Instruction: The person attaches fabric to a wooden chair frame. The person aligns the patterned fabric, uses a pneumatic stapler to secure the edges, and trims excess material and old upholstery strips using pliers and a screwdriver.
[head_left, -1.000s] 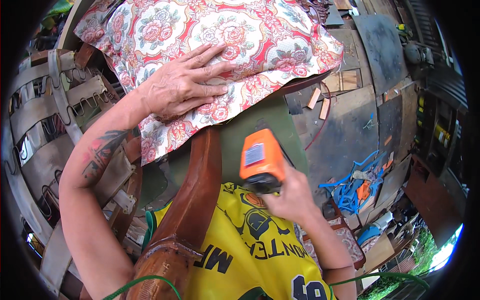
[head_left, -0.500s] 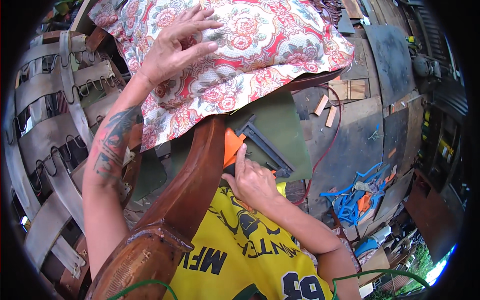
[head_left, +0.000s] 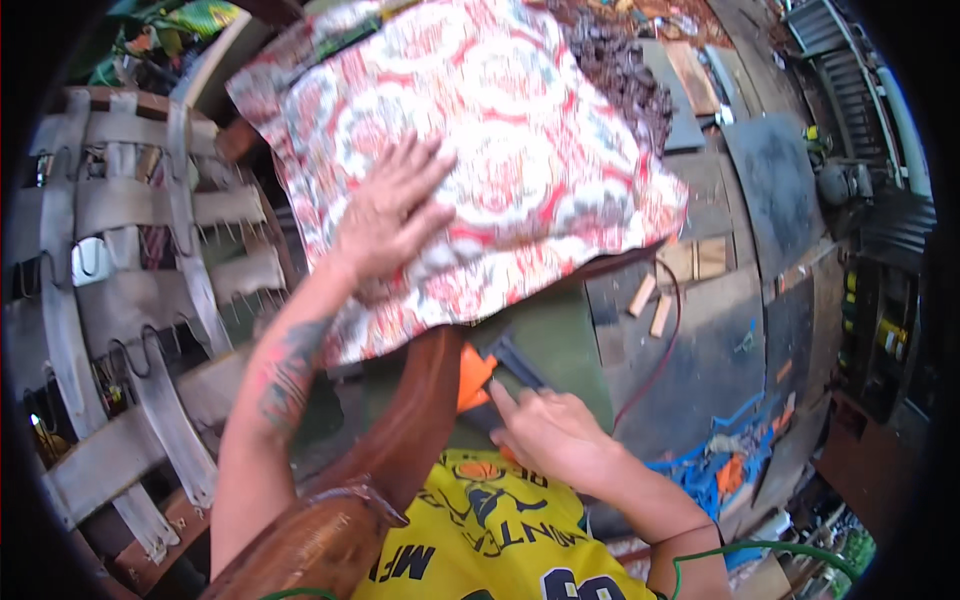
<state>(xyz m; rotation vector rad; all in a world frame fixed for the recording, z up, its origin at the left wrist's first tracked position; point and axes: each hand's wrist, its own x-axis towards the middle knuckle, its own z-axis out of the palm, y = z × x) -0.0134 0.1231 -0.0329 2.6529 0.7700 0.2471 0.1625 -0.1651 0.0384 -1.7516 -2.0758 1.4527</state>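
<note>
My left hand (head_left: 393,215) lies open and palm down, fingers slightly apart, on a floral red-and-white fabric (head_left: 510,165) spread over a padded seat. Below the fabric's near edge, my right hand (head_left: 555,432) is closed around the handle of an orange and black staple gun (head_left: 476,378). Its index finger points forward along the tool, and the hand hides much of the tool's dark magazine. Just left of the tool, a curved, varnished wooden armrest (head_left: 425,400) runs down toward me, between my two forearms.
A frame with woven grey straps (head_left: 120,210) stands at left. Dark carved wood (head_left: 625,90) sits beyond the fabric. On the right are a thin red hose (head_left: 672,340), small wood blocks (head_left: 661,315), a dark board (head_left: 775,190) and a tangle of blue strips (head_left: 705,470).
The view has shifted, so the scene sits lower in the picture. My left hand has come slightly nearer the armrest and lies flatter on the fabric. The right hand keeps hold of the staple gun.
</note>
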